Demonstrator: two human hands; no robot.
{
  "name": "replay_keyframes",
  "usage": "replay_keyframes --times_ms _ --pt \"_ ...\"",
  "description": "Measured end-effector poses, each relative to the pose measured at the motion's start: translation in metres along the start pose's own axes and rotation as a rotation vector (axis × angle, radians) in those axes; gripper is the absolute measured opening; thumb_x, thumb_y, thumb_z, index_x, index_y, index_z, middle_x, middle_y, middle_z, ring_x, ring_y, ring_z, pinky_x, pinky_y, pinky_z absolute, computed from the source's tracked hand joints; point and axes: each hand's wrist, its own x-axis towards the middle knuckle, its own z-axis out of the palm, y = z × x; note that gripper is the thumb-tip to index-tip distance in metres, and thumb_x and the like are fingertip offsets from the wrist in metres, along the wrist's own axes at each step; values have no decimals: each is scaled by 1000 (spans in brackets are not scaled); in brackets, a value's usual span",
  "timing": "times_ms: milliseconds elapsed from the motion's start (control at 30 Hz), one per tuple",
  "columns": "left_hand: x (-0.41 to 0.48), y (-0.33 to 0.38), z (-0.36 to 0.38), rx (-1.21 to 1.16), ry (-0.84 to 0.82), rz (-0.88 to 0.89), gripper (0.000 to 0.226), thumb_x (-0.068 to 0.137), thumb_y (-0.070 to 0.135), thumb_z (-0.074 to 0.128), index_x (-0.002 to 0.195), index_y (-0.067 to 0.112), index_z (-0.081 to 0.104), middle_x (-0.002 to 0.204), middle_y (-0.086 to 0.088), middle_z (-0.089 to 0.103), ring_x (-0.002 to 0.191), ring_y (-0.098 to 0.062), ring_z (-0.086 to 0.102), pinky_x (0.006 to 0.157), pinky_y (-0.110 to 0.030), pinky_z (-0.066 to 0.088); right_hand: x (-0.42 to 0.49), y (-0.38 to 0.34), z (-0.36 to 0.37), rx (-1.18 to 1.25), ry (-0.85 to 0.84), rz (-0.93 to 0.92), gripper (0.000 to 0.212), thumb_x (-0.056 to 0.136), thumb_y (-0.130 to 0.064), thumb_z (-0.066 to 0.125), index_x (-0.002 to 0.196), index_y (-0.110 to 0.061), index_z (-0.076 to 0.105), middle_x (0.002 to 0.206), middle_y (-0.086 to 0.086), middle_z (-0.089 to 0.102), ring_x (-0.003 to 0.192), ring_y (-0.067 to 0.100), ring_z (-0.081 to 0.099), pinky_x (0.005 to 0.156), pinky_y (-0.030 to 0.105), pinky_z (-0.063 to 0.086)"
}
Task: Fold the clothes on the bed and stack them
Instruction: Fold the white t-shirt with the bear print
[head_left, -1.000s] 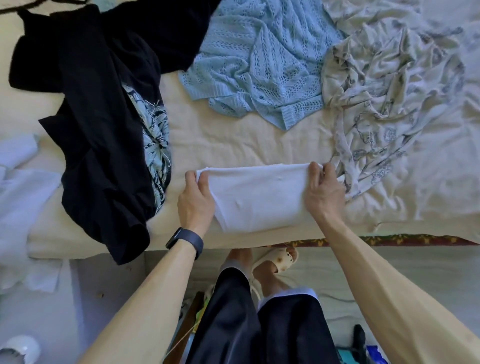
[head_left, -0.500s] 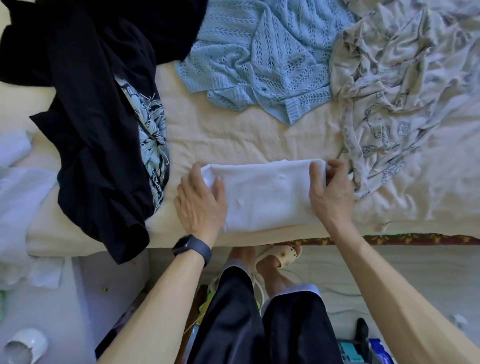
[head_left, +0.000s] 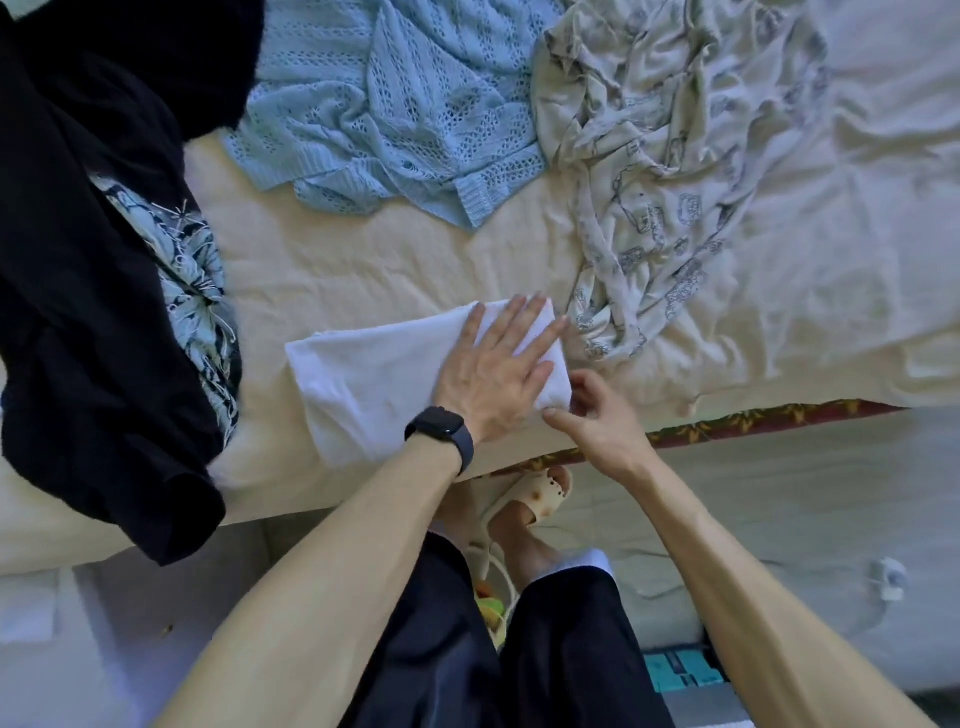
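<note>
4 garments are lying on the bed (head_left: 363, 249) in front of me. The white cloth (head_left: 363, 374), folded into a thick oblong, is sitting near the bed's front edge, angled a little, and both my hands are working at its right end.

My left hand (head_left: 493, 379) is lying flat on top of it. Its fingers (head_left: 524, 332) are straight and fanned wide, pressing the fold down, with the tips reaching the far right corner. A dark watch (head_left: 441, 434) is sitting on that wrist.

My right hand (head_left: 602, 421) is sitting just beside it at the cloth's near right corner. Its fingers (head_left: 584, 387) are curling round the end of the fold, with the thumb along the near edge, pinching that corner.

The black garment (head_left: 93, 260) is sprawling over the left of the bed, showing a pale blue print, and its lower end is hanging over the front edge. It is lying near the white cloth but apart from it.

The blue knit sweater (head_left: 384, 104) is lying crumpled at the far middle, well apart from my hands. The printed cream garment (head_left: 649, 171) is lying rumpled on the right. Its near end is just beside the white cloth's far right corner, and I cannot tell whether they are touching.

Below the bed's edge, my foot is resting in a cream slipper (head_left: 535, 493).
</note>
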Motion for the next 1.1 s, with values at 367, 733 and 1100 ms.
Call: replay_keyframes --times_ms 367,733,1100 --pt "9 -21 17 51 116 -31 60 104 51 14 160 30 3 169 1 5 154 -17 5 121 -49 -4 -13 33 28 211 201 73 26 88 -35 76 110 -36 63 106 -16 72 100 -4 66 96 34 54" --pt "-102 -39 36 40 285 -368 63 102 48 28 160 28 13 168 1 9 155 -18 6 121 -55 -1 6 -34 81 -680 449 -636 53 101 -28 55 152 -16 47 163 12 35 152 30 31 122 50 25" --pt "-77 -108 78 70 384 -184 66 95 67 33 156 46 21 168 1 15 154 -30 12 119 -59 10 57 19 96 -851 403 -538 74 105 -52 31 164 -19 2 171 6 -4 158 24 -5 125 34 -11"
